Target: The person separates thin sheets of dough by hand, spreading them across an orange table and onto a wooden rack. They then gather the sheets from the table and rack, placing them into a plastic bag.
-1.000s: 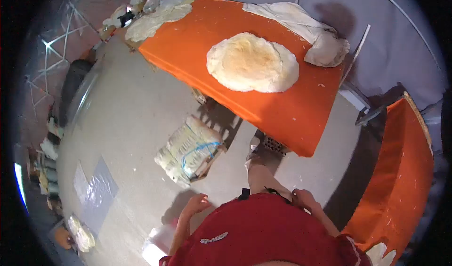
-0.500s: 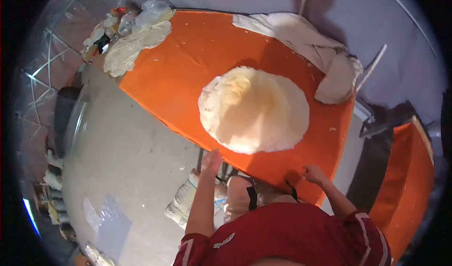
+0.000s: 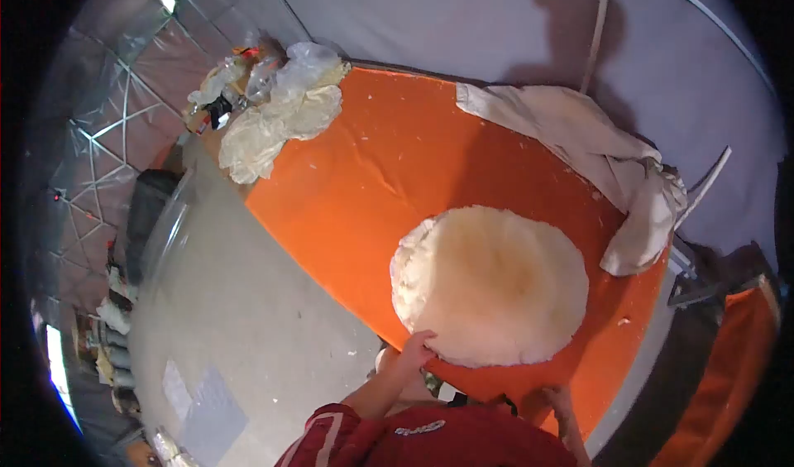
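Fingers of the left hand [image 3: 418,351], slightly bent, reach the near left edge of one round slab [image 3: 492,289]; whether they grip it cannot be told. The right hand [image 3: 560,401] curls loosely by the near edge of one orange table [image 3: 389,140], its hold unclear. Near right on that table, the slab is off-white, tan right of its middle, lumpy along its left rim. One beige cloth [image 3: 566,126] lies far right.

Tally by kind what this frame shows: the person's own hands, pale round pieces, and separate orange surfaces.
Hands: 2 (left hand, right hand)
Pale round piece: 1
Orange surfaces: 2 (large tabletop, partly visible surface at right)
Total: 5
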Motion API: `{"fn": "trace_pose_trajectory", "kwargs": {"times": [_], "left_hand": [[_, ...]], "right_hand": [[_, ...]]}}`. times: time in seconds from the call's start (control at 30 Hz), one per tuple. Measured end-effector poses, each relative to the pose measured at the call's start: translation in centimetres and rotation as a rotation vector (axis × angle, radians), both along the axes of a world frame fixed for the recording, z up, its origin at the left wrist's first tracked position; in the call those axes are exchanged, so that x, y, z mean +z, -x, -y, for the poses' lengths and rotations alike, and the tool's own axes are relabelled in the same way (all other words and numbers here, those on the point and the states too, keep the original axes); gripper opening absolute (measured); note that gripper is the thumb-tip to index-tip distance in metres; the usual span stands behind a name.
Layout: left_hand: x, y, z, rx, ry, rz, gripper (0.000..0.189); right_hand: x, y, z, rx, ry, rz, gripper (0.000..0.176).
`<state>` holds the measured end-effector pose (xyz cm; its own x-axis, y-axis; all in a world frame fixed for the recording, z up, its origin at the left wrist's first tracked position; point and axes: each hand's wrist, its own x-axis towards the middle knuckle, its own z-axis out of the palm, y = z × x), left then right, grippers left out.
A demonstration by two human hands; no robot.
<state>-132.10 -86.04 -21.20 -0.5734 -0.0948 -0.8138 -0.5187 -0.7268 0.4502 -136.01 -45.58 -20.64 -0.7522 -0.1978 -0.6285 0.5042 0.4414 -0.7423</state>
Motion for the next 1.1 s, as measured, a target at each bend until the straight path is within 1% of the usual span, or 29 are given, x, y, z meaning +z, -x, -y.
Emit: {"fn": "trace_pose_trajectory", "kwargs": {"times": [0.03,0.07,0.1,0.13,0.17,0.2,0.23,0.27,0.33,0.4,0.43,0.5,0.53,0.6,0.63,0.7,0.73,0.8,0.83,0.9,0.93,0.97,1.0,1.03,1.07,1.1], "left_hand": [[-1.9,-0.2,0.1,0.001,-0.064,-0.089,0.029],[-5.8,0.4,0.5,0.327,-0.524,-0.113,0.035],[0.9,1.1,0.3,0.065,-0.215,-0.554,0.039],[3.2,1.3,0.7,0.001,-0.290,-0.523,0.041],[5.6,1.6,1.1,-0.065,-0.361,-0.490,0.044],[5.0,2.0,2.3,-0.019,-0.593,-0.259,0.044],[4.4,2.3,3.5,0.080,-0.793,0.010,0.045],[7.2,2.4,3.8,-0.299,-0.425,-0.299,0.043],[8.5,2.8,4.3,-0.631,-0.030,-0.571,0.042],[7.4,5.0,3.1,-0.052,-0.813,-0.013,0.041],[7.3,5.2,3.1,-0.029,-0.816,-0.013,0.041],[8.7,5.4,3.1,0.010,-0.947,0.003,0.041],[8.8,5.5,3.1,0.016,-0.936,0.006,0.041],[8.9,5.7,3.4,0.005,-1.186,0.037,0.038],[9.3,5.8,3.9,0.002,-1.174,0.028,0.038],[10.1,6.2,4.9,-0.304,-1.146,-0.125,0.035],[10.5,6.2,5.6,-0.302,-1.139,-0.136,0.035],[11.7,6.6,7.5,-0.838,-1.105,-0.291,0.031],[12.7,7.1,7.8,-0.847,-1.094,-0.300,0.031],[14.5,8.3,8.5,-1.330,-0.541,-0.717,0.031],[14.5,9.9,8.2,-1.282,-0.116,-0.840,0.035],[14.0,11.4,7.0,-1.189,0.309,-0.946,0.040],[13.1,11.9,5.5,-1.170,0.859,-0.949,0.049],[12.2,12.0,4.1,-1.084,1.407,-0.904,0.059],[10.8,11.3,2.8,-1.061,1.420,-0.920,0.059],[9.1,10.2,1.3,-1.078,1.557,-0.830,0.064]], "right_hand": [[1.0,0.0,1.5,-0.139,0.194,0.174,0.021],[2.0,0.0,3.1,-0.318,0.379,0.358,0.020],[3.1,0.0,4.6,-0.497,0.516,0.533,0.021],[4.2,-0.5,6.5,-0.579,0.557,0.581,0.022],[4.9,-0.7,8.5,-0.595,0.549,0.551,0.022],[5.8,-0.9,10.9,-0.606,0.530,0.510,0.023],[6.4,-1.0,12.9,-0.610,0.508,0.480,0.024],[7.0,-0.9,14.9,-0.608,0.494,0.456,0.024],[7.7,-0.7,18.5,-0.597,0.476,0.433,0.025],[7.6,-0.1,21.3,-0.571,0.473,0.412,0.027],[7.5,-0.2,22.3,-0.566,0.472,0.402,0.027],[7.2,0.1,23.8,-0.553,0.467,0.384,0.028],[7.0,0.2,24.3,-0.551,0.469,0.375,0.029],[6.8,0.8,25.4,-0.544,0.461,0.359,0.030],[6.5,1.1,25.8,-0.529,0.463,0.342,0.031],[6.1,1.2,26.3,-0.511,0.458,0.313,0.032],[6.0,1.2,26.5,-0.498,0.452,0.293,0.033],[5.5,1.1,26.8,-0.473,0.448,0.251,0.034],[5.3,1.0,27.0,-0.464,0.443,0.232,0.034],[4.9,0.6,27.3,-0.454,0.431,0.179,0.036],[4.7,0.3,27.5,-0.449,0.428,0.146,0.036],[4.6,0.1,27.5,-0.437,0.422,0.111,0.037],[4.4,-0.3,27.7,-0.425,0.410,0.072,0.037],[4.4,-0.8,27.6,-0.418,0.401,0.028,0.038],[4.4,-1.2,27.8,-0.409,0.388,-0.024,0.039],[4.5,-1.6,28.0,-0.398,0.377,-0.085,0.039]]}}
